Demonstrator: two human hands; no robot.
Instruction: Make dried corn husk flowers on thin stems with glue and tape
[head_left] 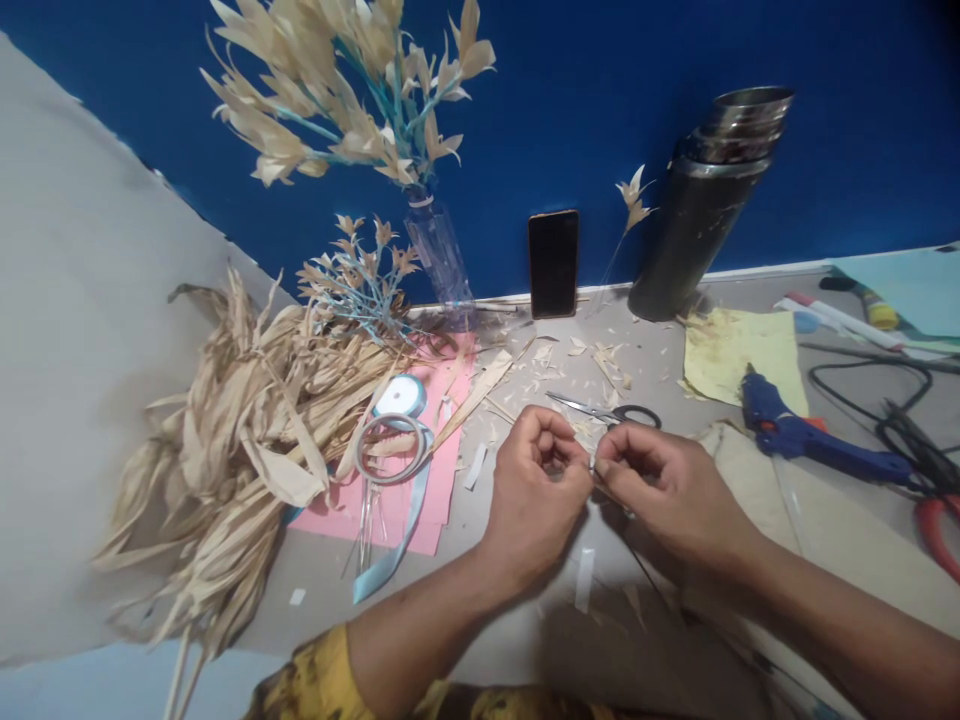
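Note:
My left hand point(536, 490) and my right hand point(667, 490) meet fingertip to fingertip above the table, both pinched closed. A tiny whitish bit shows between the fingertips, mostly covered by them. From under my right hand a thin dark wire point(646, 568) slants down towards me. Just beyond the fingers lie scissors point(600, 408) with dark handles. A white strip point(585, 578) rests below my hands, and another strip point(475, 466) is left of my left hand.
Dried corn husks point(232, 400) heap at the left, beside pink paper point(427, 500) with a ribbon roll point(399, 396) and tape ring point(390, 448). Husk flowers stand in a plastic bottle point(442, 250). Behind are a phone point(553, 265) and flask point(686, 230); a glue gun point(817, 435) lies right.

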